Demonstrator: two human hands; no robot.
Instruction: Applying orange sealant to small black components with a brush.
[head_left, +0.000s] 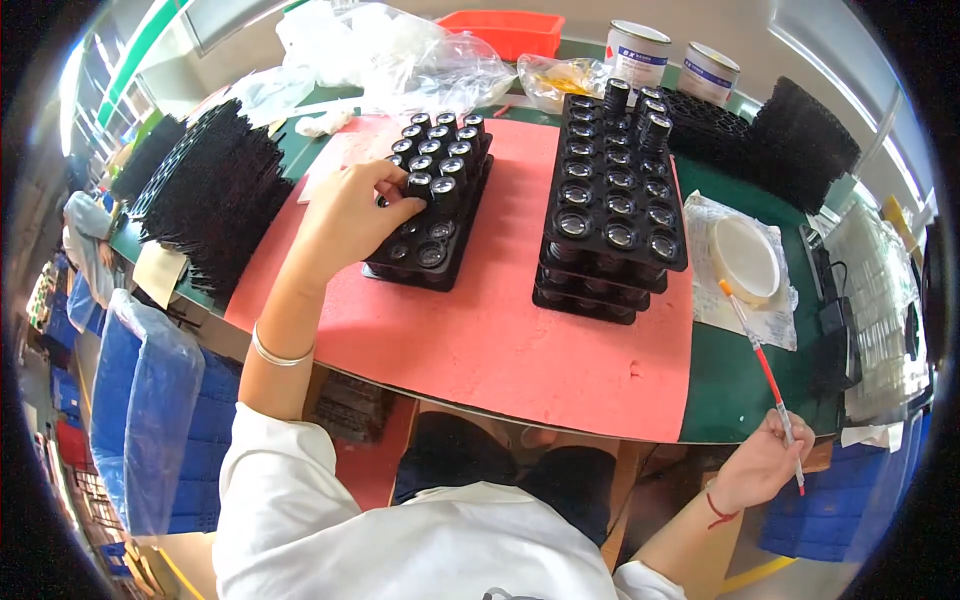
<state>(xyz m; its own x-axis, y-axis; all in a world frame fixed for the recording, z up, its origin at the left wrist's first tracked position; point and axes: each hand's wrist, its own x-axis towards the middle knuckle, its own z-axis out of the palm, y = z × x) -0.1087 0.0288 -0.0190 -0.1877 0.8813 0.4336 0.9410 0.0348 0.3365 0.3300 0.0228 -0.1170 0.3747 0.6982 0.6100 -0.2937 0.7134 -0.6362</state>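
Note:
My left hand [358,215] reaches over the left black tray [412,272]. Thumb and fingers close round a black lens barrel [419,183] at the near end of the standing rows. Several more black barrels with shiny glass tops stand behind it, while the nearest holes hold lower, glass-topped pieces. Off the table's front edge at the right, my right hand [765,460] grips a slim pen-like stick [768,372], red and pale with an orange tip. That tip points up toward a round, shallow whitish dish [745,260] on a crumpled sheet.
Right of centre, stacked black trays [612,290] hold rows of lenses, with several taller barrels at the far end. Black honeycomb-like stacks [215,190] flank the pink mat [480,350]. Clear bags [410,65], a red bin [505,32] and two cans [638,55] stand behind.

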